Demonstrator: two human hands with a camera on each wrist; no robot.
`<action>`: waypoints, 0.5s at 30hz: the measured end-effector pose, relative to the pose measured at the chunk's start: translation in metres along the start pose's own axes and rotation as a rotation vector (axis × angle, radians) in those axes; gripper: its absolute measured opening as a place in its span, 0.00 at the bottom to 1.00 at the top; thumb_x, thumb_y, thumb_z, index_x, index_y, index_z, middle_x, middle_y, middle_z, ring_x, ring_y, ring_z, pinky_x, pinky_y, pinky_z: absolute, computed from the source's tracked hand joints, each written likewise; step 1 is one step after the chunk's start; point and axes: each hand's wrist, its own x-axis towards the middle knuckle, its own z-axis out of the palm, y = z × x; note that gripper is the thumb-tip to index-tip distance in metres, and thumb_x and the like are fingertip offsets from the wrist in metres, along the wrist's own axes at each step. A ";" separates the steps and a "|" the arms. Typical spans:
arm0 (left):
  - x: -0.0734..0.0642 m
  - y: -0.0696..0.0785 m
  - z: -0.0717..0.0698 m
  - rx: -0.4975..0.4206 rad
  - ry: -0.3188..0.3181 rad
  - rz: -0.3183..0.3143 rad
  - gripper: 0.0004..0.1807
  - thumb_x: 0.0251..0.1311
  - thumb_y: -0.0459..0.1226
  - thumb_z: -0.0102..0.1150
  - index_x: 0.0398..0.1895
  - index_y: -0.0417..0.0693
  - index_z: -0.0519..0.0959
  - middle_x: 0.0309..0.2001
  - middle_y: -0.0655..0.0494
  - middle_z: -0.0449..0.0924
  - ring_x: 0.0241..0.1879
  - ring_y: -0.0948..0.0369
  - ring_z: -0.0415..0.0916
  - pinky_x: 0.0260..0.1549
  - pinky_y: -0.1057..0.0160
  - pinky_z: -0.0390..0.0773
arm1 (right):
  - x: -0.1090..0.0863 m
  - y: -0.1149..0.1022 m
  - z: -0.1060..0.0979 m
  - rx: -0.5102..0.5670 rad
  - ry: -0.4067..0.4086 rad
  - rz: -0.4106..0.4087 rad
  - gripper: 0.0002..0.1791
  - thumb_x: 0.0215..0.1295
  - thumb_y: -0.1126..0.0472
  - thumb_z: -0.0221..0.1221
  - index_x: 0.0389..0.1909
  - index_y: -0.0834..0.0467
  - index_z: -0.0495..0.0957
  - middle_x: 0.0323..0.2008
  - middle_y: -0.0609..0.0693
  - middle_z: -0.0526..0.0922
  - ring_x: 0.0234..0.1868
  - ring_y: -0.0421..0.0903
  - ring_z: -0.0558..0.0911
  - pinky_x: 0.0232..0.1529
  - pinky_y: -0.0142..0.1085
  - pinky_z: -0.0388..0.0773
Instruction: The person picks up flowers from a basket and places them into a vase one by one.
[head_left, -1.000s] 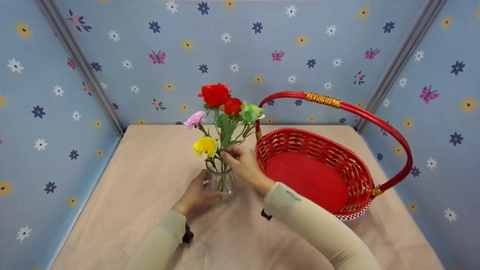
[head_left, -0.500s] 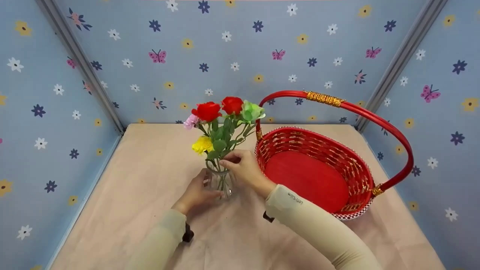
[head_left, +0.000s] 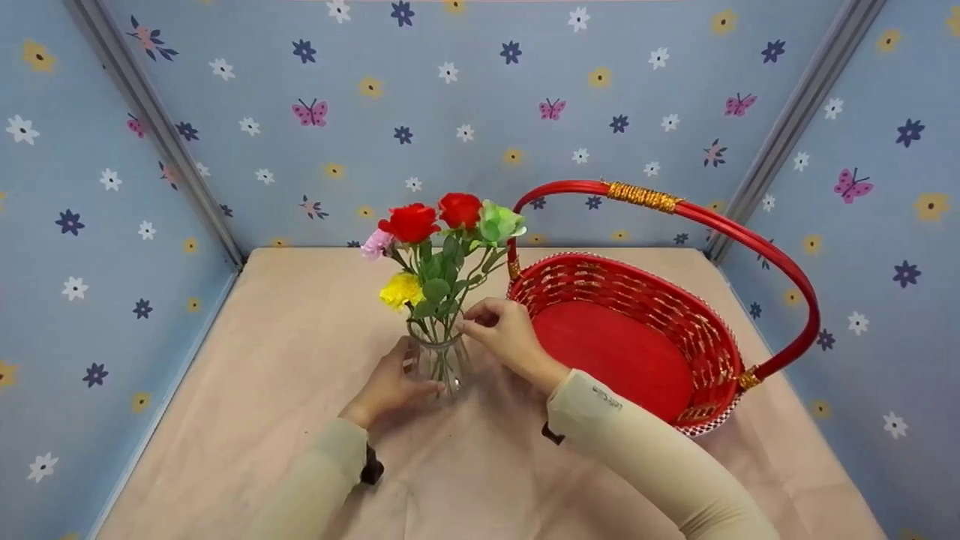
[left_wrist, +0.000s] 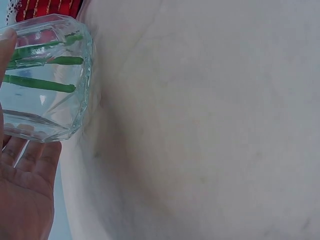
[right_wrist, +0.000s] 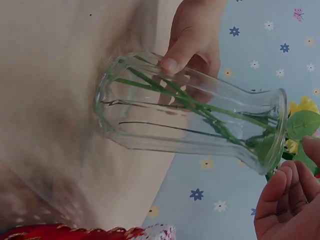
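A clear glass vase (head_left: 437, 360) stands upright on the table, holding several artificial flowers. My left hand (head_left: 391, 384) grips its lower body, thumb on the near side and fingers behind. In the left wrist view green stems (left_wrist: 47, 84) show through the glass. Two red roses (head_left: 411, 222) top the bunch, with a green flower (head_left: 500, 223) to their right. A pink carnation (head_left: 377, 244) and a yellow carnation (head_left: 402, 289) lean left. My right hand (head_left: 504, 334) is beside the vase rim (right_wrist: 281, 131), fingers loosely curved, with nothing seen between them.
A red woven basket (head_left: 611, 360) with a tall arched handle (head_left: 750, 236) stands right of the vase, behind my right forearm. Its visible floor is bare. A light cloth covers the table (head_left: 300, 337). Flower-patterned walls (head_left: 457, 97) close off the back and both sides.
The larger red rose has dropped lower into the vase, its leaves now by the yellow carnation. My right hand has drawn back rightward from the stems. The left hand keeps its hold.
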 end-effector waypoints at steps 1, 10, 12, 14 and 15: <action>0.000 0.000 0.000 0.002 -0.002 0.006 0.49 0.51 0.43 0.88 0.73 0.44 0.68 0.70 0.40 0.79 0.73 0.42 0.75 0.78 0.39 0.75 | 0.000 0.001 -0.002 -0.001 0.004 0.001 0.07 0.67 0.64 0.75 0.39 0.63 0.89 0.34 0.57 0.91 0.33 0.38 0.81 0.36 0.26 0.82; -0.004 0.001 -0.005 -0.001 -0.036 0.004 0.49 0.55 0.42 0.85 0.75 0.40 0.65 0.71 0.37 0.77 0.75 0.40 0.72 0.79 0.37 0.71 | -0.006 0.015 -0.020 -0.020 0.048 0.043 0.07 0.66 0.64 0.75 0.40 0.63 0.89 0.32 0.54 0.88 0.33 0.41 0.80 0.35 0.28 0.81; -0.005 0.003 -0.007 0.003 -0.052 -0.001 0.50 0.55 0.42 0.85 0.76 0.40 0.65 0.71 0.38 0.77 0.75 0.40 0.72 0.79 0.36 0.71 | -0.007 0.018 -0.024 -0.019 0.059 0.054 0.06 0.66 0.64 0.75 0.40 0.62 0.89 0.32 0.53 0.87 0.33 0.42 0.80 0.35 0.29 0.81; -0.006 0.004 -0.009 0.010 -0.067 -0.004 0.52 0.56 0.43 0.85 0.78 0.39 0.64 0.72 0.38 0.76 0.76 0.40 0.71 0.80 0.36 0.70 | -0.008 0.022 -0.028 -0.022 0.066 0.059 0.07 0.66 0.64 0.75 0.41 0.62 0.89 0.32 0.53 0.88 0.33 0.42 0.80 0.36 0.30 0.82; -0.006 0.004 -0.011 0.014 -0.074 -0.003 0.52 0.56 0.44 0.85 0.78 0.38 0.63 0.72 0.37 0.75 0.76 0.39 0.71 0.79 0.35 0.70 | -0.008 0.023 -0.031 -0.027 0.067 0.064 0.07 0.66 0.64 0.74 0.41 0.62 0.90 0.33 0.52 0.88 0.34 0.42 0.81 0.37 0.30 0.83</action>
